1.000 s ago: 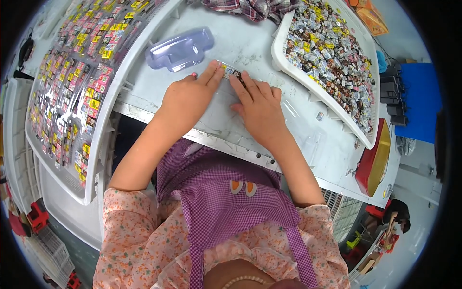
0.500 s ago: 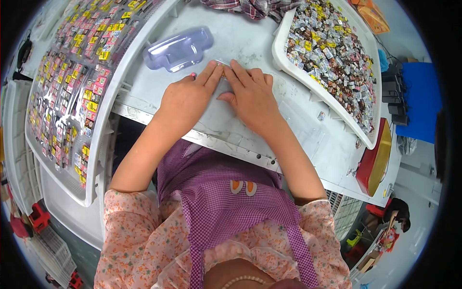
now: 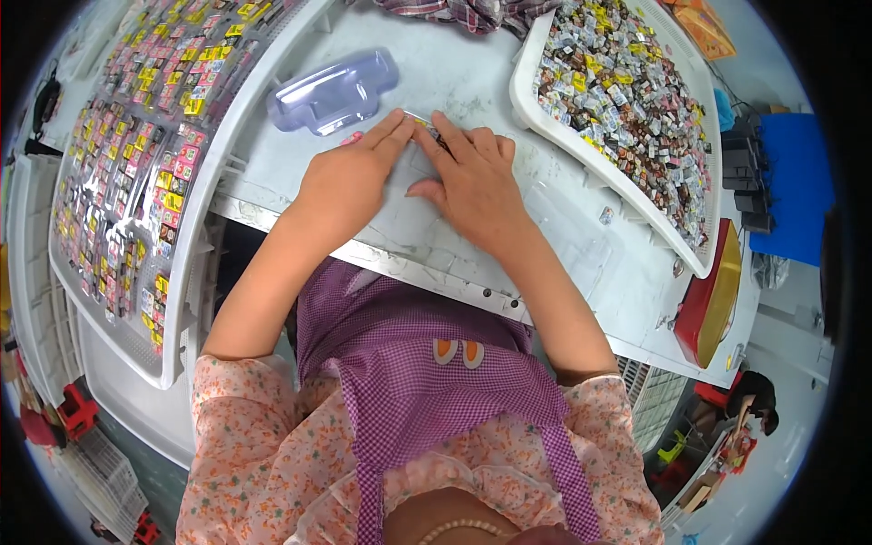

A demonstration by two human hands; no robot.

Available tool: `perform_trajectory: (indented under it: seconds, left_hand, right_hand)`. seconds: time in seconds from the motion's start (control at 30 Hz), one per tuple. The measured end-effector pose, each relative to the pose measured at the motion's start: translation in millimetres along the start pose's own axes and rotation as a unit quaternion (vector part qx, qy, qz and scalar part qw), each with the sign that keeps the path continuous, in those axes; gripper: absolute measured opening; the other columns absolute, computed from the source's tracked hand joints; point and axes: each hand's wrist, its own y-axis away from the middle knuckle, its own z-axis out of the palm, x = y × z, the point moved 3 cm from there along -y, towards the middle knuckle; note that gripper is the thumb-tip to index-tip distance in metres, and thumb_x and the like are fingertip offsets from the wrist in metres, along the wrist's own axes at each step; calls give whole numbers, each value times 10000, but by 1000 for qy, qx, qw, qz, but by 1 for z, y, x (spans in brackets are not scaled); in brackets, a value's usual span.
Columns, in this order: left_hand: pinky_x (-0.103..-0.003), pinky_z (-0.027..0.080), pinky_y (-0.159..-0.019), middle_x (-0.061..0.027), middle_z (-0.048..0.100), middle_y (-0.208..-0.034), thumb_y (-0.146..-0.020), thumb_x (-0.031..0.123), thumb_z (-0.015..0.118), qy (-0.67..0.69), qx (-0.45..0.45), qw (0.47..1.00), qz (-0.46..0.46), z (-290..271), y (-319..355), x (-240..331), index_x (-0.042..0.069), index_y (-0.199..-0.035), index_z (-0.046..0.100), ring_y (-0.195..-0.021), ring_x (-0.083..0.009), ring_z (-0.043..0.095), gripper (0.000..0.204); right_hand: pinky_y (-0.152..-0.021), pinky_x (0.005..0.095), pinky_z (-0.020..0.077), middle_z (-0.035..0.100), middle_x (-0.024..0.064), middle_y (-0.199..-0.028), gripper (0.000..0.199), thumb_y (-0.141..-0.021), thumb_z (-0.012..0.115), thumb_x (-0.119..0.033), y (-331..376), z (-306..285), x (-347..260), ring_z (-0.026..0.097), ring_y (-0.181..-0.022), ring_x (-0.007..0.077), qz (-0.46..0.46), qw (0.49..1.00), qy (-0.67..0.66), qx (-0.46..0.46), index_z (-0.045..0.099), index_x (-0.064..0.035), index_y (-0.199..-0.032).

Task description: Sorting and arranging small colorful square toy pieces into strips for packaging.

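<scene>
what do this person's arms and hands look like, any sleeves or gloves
The left hand and right hand wear no gloves, and both forearms are bare, with no watch or bracelet in sight. The sleeves are pale pink with a small orange floral print and end around the elbows.

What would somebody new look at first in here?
Probably the white tray at the upper right, heaped with tiny colourful pieces. Then maybe the other tray on the left, where similar pieces lie in clear packs. Between the trays, the left hand and right hand are close together over a small strip they mostly hide.
</scene>
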Motion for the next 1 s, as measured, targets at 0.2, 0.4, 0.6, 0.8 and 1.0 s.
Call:
perform_trajectory:
  seconds: [0.2,0.4,0.6,0.8,1.0]
  left_hand:
    - [-356,550,-686,-80,521,-1347,-779,33,535,-4,-23,999,-34,-3,1,1,86,-1305,506,-846,-278,669,530]
    - [-329,552,-675,-90,530,-1335,-786,69,544,-48,-17,999,-8,-4,1,3,80,-1303,508,-802,-251,671,518]
    - [-318,555,-671,-95,526,-1337,-785,80,551,-86,-20,996,2,-3,1,7,68,-1307,503,-795,-241,670,525]
    - [-311,558,-654,-102,524,-1337,-774,89,566,-94,-20,995,13,-4,0,7,53,-1298,509,-784,-238,669,529]
    - [-310,560,-636,-93,528,-1334,-759,84,577,-124,-13,992,26,-3,-1,8,41,-1285,514,-778,-238,667,532]
  right_hand:
    - [-863,392,314,467,55,-1355,650,-766,642,-445,-1,0,0,444,-997,241,6,1000,3,-12,498,-140,-1321]
    - [-870,395,314,464,62,-1363,641,-771,631,-458,-1,1,1,446,-1007,245,4,1000,-2,-6,513,-116,-1301]
    - [-877,391,318,466,67,-1366,650,-770,624,-470,-1,1,1,449,-1008,247,4,1000,-8,-6,516,-106,-1298]
    - [-885,388,318,468,68,-1365,656,-768,619,-478,0,1,2,449,-1014,247,3,1000,-3,-6,512,-112,-1301]
    - [-891,391,320,467,72,-1366,657,-760,635,-469,0,0,1,448,-1021,248,5,1000,-8,-7,513,-111,-1297]
